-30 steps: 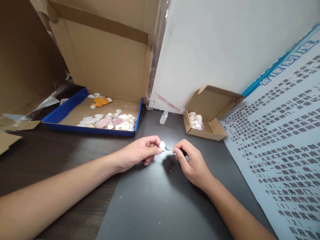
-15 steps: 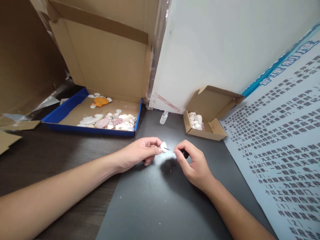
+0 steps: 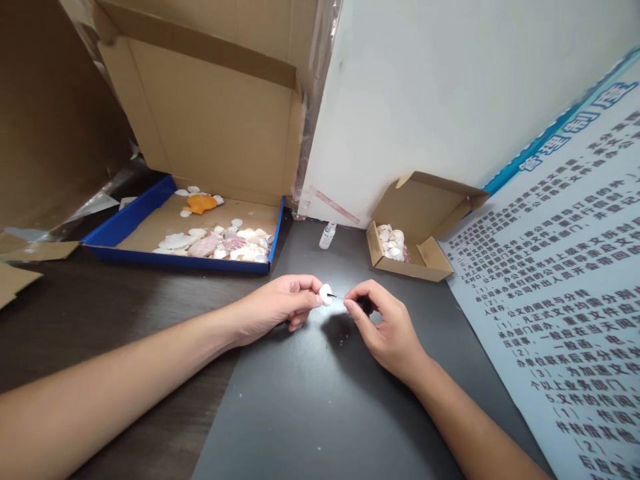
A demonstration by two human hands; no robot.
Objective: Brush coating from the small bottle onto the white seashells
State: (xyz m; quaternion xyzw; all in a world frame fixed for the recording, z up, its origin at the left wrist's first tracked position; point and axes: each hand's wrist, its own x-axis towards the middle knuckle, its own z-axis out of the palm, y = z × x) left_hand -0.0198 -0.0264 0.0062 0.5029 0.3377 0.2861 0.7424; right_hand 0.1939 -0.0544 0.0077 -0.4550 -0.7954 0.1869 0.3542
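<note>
Shell [image 3: 325, 294] is being pinched at its edge by my left hand [image 3: 287, 303], and my right hand [image 3: 381, 319] is holding a thin, dark-tipped brush [image 3: 332, 295], seemingly touching it, all nearer me than the bottle [image 3: 328, 236]. So narrow a pinch could slip if the brush is pressing hard.
</note>
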